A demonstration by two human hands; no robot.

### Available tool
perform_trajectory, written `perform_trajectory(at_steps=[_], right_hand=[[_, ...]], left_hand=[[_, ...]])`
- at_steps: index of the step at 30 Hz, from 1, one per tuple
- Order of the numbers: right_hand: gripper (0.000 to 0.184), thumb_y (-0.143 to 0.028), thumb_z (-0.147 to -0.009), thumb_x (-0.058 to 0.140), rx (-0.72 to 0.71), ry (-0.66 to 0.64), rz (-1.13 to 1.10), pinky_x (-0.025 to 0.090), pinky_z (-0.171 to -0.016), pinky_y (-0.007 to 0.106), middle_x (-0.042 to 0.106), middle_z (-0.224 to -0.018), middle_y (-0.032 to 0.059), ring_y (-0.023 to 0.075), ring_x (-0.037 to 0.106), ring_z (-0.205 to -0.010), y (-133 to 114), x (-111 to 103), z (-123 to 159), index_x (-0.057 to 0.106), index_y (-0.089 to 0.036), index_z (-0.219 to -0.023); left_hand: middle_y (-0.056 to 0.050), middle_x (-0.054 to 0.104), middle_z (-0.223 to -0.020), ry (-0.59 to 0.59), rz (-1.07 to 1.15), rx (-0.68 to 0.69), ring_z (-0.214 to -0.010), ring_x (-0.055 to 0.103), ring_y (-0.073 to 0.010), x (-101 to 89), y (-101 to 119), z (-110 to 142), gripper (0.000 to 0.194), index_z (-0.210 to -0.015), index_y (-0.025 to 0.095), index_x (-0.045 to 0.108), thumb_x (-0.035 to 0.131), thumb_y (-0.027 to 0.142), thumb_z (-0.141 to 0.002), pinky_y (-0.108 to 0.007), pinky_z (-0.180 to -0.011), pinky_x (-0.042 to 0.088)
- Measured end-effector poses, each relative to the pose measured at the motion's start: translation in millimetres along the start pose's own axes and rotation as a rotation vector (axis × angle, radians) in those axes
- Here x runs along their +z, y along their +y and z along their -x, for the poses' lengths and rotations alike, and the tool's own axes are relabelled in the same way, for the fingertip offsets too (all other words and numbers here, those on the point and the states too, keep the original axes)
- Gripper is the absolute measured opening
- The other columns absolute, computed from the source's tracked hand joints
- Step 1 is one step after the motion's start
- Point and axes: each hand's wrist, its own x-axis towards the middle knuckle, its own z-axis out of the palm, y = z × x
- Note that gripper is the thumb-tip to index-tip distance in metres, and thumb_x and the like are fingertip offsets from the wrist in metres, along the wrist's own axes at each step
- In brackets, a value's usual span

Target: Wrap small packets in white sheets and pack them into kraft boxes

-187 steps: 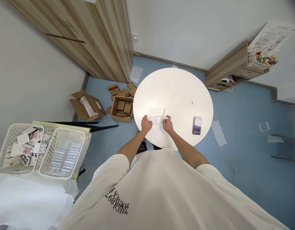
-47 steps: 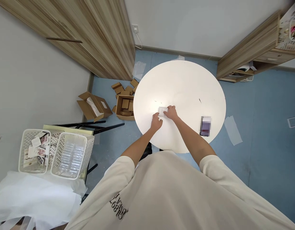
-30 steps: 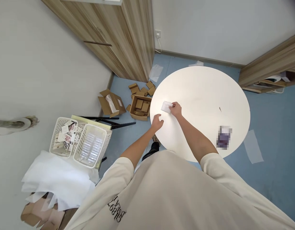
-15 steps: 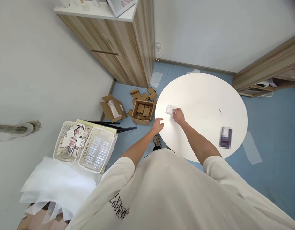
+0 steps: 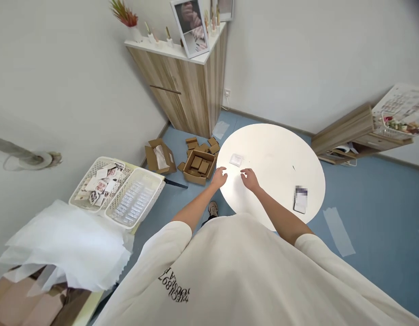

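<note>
A small folded white packet (image 5: 236,159) lies on the round white table (image 5: 280,149), near its left edge. My right hand (image 5: 250,179) hovers over the table a little in front of the packet, fingers loosely spread, holding nothing. My left hand (image 5: 219,176) is at the table's left rim, also with nothing in it. Both hands are apart from the packet.
A blurred small box (image 5: 301,199) sits at the table's right front. On the floor to the left stand open cardboard boxes (image 5: 197,165) with small brown cartons. Two white baskets (image 5: 117,190) and white sheets (image 5: 63,249) lie at my left. A wooden cabinet (image 5: 192,90) stands behind.
My right hand has let go of the folded white packet and drawn back toward me; the packet stays on the table. The camera has tilted up.
</note>
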Motion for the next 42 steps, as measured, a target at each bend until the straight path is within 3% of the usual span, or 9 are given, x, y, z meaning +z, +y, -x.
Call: perform_trajectory(at_steps=[4, 7, 12, 18, 22, 27, 35, 42], right_hand=[[0.033, -0.031, -0.096, 0.048, -0.074, -0.071, -0.023, 0.052, -0.102, 0.042, 0.060, -0.131, 0.0112, 0.0237, 0.065, -0.110, -11, -10, 21, 0.070, -0.022, -0.119], [0.031, -0.031, -0.096, 0.049, -0.129, -0.132, -0.034, 0.052, -0.102, 0.041, 0.061, -0.130, 0.0113, 0.0233, 0.067, -0.109, -18, -5, 37, 0.070, -0.022, -0.117], [0.031, -0.029, -0.095, 0.048, -0.205, -0.230, -0.042, 0.052, -0.103, 0.041, 0.062, -0.127, 0.0114, 0.0227, 0.068, -0.106, -35, 20, 62, 0.071, -0.021, -0.114], [0.030, -0.027, -0.095, 0.049, -0.322, -0.303, -0.036, 0.051, -0.104, 0.041, 0.066, -0.124, 0.0112, 0.0224, 0.067, -0.105, -67, 53, 75, 0.072, -0.020, -0.113], [0.029, -0.028, -0.095, 0.049, -0.389, -0.351, -0.002, 0.051, -0.104, 0.041, 0.069, -0.120, 0.0097, 0.0226, 0.067, -0.108, -102, 73, 72, 0.072, -0.022, -0.111], [0.029, -0.029, -0.097, 0.048, -0.419, -0.436, 0.038, 0.051, -0.102, 0.038, 0.070, -0.123, 0.0090, 0.0222, 0.066, -0.111, -166, 106, 62, 0.072, -0.023, -0.113], [0.030, -0.030, -0.099, 0.048, -0.435, -0.489, 0.073, 0.052, -0.098, 0.037, 0.072, -0.124, 0.0077, 0.0226, 0.066, -0.112, -272, 186, 37, 0.073, -0.024, -0.115], [0.028, -0.029, -0.100, 0.049, -0.398, -0.537, 0.073, 0.054, -0.090, 0.034, 0.075, -0.117, 0.0061, 0.0222, 0.069, -0.104, -336, 251, 14, 0.073, -0.025, -0.113]], left_hand=[[-0.015, 0.052, -0.152, 0.103, 0.040, -0.016, -0.136, 0.056, -0.0285, 4.2, 0, 42, 0.040, -0.138, 0.021, 0.054, 0.049, 0.030, -0.099, -0.040, -0.108, 0.050], [-0.015, 0.056, -0.149, 0.175, 0.044, -0.047, -0.136, 0.056, -0.0286, 8.4, -7, 80, 0.039, -0.137, 0.021, 0.056, 0.050, 0.031, -0.099, -0.040, -0.111, 0.047], [-0.015, 0.056, -0.150, 0.255, 0.052, -0.125, -0.137, 0.055, -0.0296, 4.9, -28, 143, 0.038, -0.136, 0.022, 0.056, 0.049, 0.032, -0.100, -0.042, -0.110, 0.049], [-0.015, 0.058, -0.147, 0.351, 0.066, -0.184, -0.137, 0.055, -0.0279, -24.2, -56, 193, 0.034, -0.133, 0.022, 0.057, 0.049, 0.030, -0.101, -0.043, -0.113, 0.047], [-0.014, 0.059, -0.146, 0.425, 0.101, -0.203, -0.137, 0.056, -0.0280, -51.9, -76, 212, 0.033, -0.132, 0.022, 0.058, 0.050, 0.029, -0.100, -0.042, -0.112, 0.047], [-0.015, 0.060, -0.143, 0.515, 0.119, -0.200, -0.134, 0.058, -0.0267, -98.2, -107, 222, 0.032, -0.131, 0.021, 0.059, 0.051, 0.025, -0.100, -0.041, -0.112, 0.048], [-0.014, 0.064, -0.137, 0.595, 0.097, -0.158, -0.127, 0.063, -0.0263, -200.2, -172, 199, 0.034, -0.126, 0.019, 0.063, 0.053, 0.018, -0.094, -0.042, -0.112, 0.049], [-0.014, 0.058, -0.144, 0.567, 0.072, -0.222, -0.135, 0.056, -0.0287, -270.1, -222, 182, 0.038, -0.130, 0.020, 0.062, 0.053, 0.020, -0.093, -0.043, -0.115, 0.045]])
